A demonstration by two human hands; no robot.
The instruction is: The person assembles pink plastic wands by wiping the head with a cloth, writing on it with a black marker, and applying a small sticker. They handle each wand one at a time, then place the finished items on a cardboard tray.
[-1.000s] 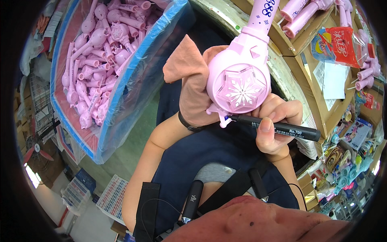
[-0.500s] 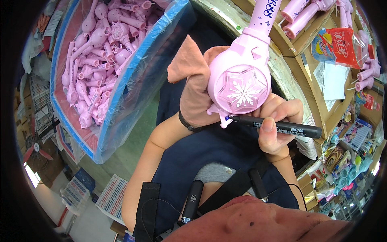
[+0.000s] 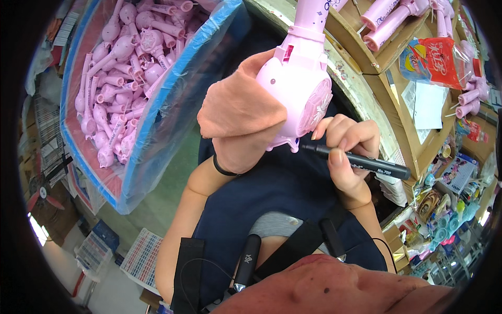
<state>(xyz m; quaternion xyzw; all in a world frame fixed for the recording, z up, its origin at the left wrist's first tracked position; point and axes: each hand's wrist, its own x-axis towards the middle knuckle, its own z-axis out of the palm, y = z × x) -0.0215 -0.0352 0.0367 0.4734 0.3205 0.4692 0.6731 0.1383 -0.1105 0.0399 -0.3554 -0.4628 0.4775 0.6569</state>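
Note:
My left hand, wrapped in a salmon-coloured cloth (image 3: 238,112), holds up a pink toy wand (image 3: 280,94); its fingers are hidden under the fabric. The wand's rounded head is turned sideways, so its snowflake star panel (image 3: 317,106) faces right. A thick printed handle (image 3: 311,15) runs up past the top of the picture. Small points stick out at the bottom of the head, one with a dark blue mark. Pinched in my right hand (image 3: 351,146) is a black marker pen (image 3: 374,164), its tip just right of those points and seemingly a little apart from them.
At the left stands a large bin lined with blue-edged clear plastic (image 3: 151,131), full of similar pink wands (image 3: 117,78). To the right are cardboard trays (image 3: 389,99) with more wands, a red plastic packet (image 3: 436,62) and white paper (image 3: 431,104). A worn table edge (image 3: 350,78) curves behind my right hand.
The wand has turned about its length, its star panel swinging from facing up to facing right, and shifted slightly left. The marker tip has drawn back from the point it was touching.

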